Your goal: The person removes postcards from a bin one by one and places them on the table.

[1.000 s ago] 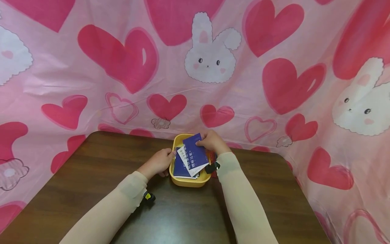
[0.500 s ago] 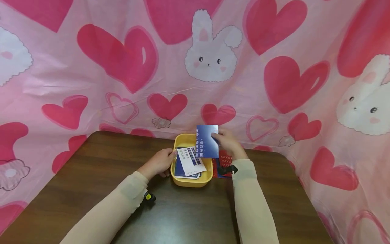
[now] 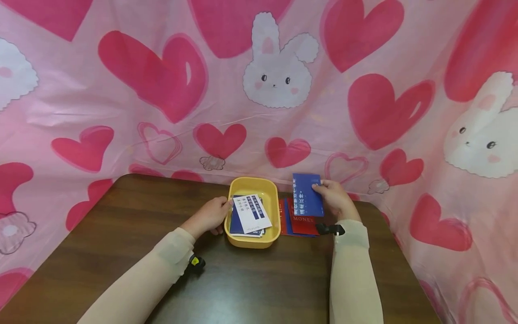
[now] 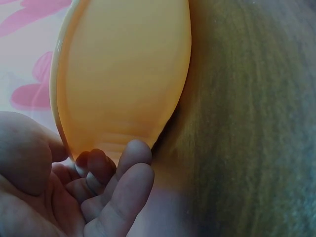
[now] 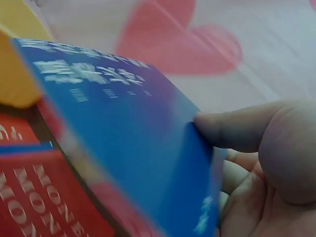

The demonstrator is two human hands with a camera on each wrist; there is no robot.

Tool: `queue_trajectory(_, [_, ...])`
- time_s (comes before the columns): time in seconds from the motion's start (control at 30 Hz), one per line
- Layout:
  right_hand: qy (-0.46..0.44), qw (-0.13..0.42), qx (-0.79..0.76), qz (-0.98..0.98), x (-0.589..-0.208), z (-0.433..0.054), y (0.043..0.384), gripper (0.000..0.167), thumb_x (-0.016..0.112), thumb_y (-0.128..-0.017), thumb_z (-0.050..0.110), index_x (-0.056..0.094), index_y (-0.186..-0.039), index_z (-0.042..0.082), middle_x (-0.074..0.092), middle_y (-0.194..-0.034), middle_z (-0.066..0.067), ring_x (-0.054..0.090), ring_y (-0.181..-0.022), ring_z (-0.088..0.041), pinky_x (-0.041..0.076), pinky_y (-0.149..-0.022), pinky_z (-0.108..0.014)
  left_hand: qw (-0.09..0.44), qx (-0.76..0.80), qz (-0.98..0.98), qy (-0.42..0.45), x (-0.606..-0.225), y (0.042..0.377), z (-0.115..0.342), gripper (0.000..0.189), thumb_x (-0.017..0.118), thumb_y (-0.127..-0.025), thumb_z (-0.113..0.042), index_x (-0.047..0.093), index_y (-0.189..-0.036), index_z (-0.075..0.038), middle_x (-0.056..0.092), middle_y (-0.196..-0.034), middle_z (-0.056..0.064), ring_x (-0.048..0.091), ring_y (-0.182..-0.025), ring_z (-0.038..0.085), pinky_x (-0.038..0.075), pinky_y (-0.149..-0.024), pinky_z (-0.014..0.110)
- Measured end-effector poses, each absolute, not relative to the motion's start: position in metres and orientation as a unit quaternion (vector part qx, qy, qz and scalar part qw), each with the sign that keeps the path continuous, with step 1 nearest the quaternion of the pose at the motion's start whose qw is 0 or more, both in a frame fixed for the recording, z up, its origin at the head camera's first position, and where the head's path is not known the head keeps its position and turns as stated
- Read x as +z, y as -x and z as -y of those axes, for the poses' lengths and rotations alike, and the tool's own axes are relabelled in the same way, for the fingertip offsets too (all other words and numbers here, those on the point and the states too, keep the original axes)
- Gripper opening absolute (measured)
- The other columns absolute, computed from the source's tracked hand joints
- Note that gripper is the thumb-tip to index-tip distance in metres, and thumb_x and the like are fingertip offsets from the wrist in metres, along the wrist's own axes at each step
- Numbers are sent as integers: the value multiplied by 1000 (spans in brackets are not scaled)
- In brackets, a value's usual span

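In the head view my right hand [image 3: 337,198] pinches a blue card [image 3: 306,198] with white characters by its right edge. Thumb on top and fingers beneath, it holds the card above red cards [image 3: 303,224] printed "MONEY", which lie on the table. My left hand [image 3: 212,216] grips the left wall of a yellow plastic basin [image 3: 252,243], thumb at the rim and fingers curled against the outside, as the left wrist view shows. Inside the basin, a white card [image 3: 254,217] with blue and dark print lies tilted over blue cards [image 3: 236,220].
A brown wooden table [image 3: 243,283] runs under everything. Behind it hangs a pink curtain [image 3: 238,103] with hearts and rabbits, close along the table's back edge. A blue card edge [image 3: 288,216] shows among the red cards, right beside the basin.
My right hand has lifted the blue card out of the basin and carried it right, over the red cards. The white card below was uncovered. My left hand stays on the basin.
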State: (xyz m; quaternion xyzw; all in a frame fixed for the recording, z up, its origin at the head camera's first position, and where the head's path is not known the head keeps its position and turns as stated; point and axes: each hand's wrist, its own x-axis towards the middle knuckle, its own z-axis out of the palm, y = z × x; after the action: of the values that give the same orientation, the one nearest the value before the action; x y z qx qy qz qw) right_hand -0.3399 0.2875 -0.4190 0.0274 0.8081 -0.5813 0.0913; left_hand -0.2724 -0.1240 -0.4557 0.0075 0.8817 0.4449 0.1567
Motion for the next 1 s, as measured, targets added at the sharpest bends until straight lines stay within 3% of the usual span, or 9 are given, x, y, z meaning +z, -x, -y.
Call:
queue_trajectory(0.27, [-38,148,-603,-783,-445,-318,337,49,62,-118,20,54,-155,-11,81,-107,-1,81,-95,-16,71,-86,-36,156,443,-883,-14,-460,275,125,40,48,-122,-41,66,-130,-6,69,-96,15,71,-67,30,65,-57,37])
queue_trajectory(0.53, [-44,181,-586,-789,-464,-328,338,29,65,-116,21,65,-129,-4,80,-96,-2,80,-86,-15,70,-78,-34,162,445,-881,-15,-462,278,127,42,49,-122,-42,64,-137,-6,69,-99,16,71,-69,30,66,-60,37])
queue_trajectory(0.87, [-44,189,-550,-812,-473,-321,340,29,69,-113,22,65,-127,-3,77,-106,-6,78,-91,-17,70,-84,-36,160,444,-881,-18,-460,277,127,41,48,-123,-41,65,-132,-5,69,-96,16,71,-67,29,66,-59,37])
queue_trajectory(1.0, [-52,173,-508,-842,-472,-319,338,22,73,-110,23,67,-108,2,75,-100,-6,75,-89,-19,69,-82,-36,161,443,-882,-19,-459,276,126,40,48,-123,-40,65,-131,-5,69,-96,16,71,-66,29,66,-59,37])
